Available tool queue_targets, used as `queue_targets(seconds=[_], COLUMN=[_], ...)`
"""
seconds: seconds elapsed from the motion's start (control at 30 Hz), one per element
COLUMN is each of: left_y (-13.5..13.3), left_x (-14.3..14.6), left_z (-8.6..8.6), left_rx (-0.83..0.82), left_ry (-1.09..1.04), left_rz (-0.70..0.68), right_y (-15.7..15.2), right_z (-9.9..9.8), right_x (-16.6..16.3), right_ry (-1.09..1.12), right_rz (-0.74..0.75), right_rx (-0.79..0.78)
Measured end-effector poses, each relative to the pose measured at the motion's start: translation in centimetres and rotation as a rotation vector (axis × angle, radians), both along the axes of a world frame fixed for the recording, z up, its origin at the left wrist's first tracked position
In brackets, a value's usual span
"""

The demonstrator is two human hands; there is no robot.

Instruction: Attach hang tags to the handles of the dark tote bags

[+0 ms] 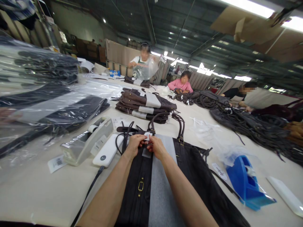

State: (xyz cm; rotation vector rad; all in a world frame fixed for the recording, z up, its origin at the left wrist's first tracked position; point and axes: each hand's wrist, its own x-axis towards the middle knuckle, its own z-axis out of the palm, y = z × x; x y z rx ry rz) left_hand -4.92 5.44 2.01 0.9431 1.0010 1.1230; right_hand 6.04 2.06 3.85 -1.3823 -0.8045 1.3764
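A dark handbag (191, 167) lies flat before me, its looped handles (181, 126) pointing away. Down its front runs a pale grey wrapping strip (163, 192), beside a brass buckle (140, 186). Over the bag's top edge, my left hand (134, 145) and my right hand (156, 147) are close together, with fingers pinched. Between their fingertips is a small white tag (148, 136). A small clear piece (146, 153) hangs just below the fingers; what it is I cannot tell.
Left of the bag are a white power bank (108, 151) with a cable and a clear tape dispenser (81, 148). A blue tape dispenser (246, 186) stands right. Beyond lie stacked brown bags (142, 102), plastic-wrapped bags (59, 110) and a dark heap of bags (255, 126). Several people work around the table.
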Motion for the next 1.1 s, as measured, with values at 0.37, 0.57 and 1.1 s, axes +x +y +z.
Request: queue_targets(seconds=[0.37,0.57,1.1], left_y=[-0.5,-1.2,-7.0], left_x=[-0.2,-1.5,-2.9], left_z=[0.4,1.8,1.4], left_rx=[0.272,0.401,0.526], left_ry=[0.492,1.073,1.357], left_rz=[0.243,0.362,0.153], right_y=[-1.0,-1.1,2.0], right_z=[0.6,-0.2,-0.2], right_x=[0.7,1.4,2.2], right_ry=[-0.168,-0.403,-0.511], right_rz=[-0.211,-0.166,-0.035], right_rx=[0.117,0.185,0.097])
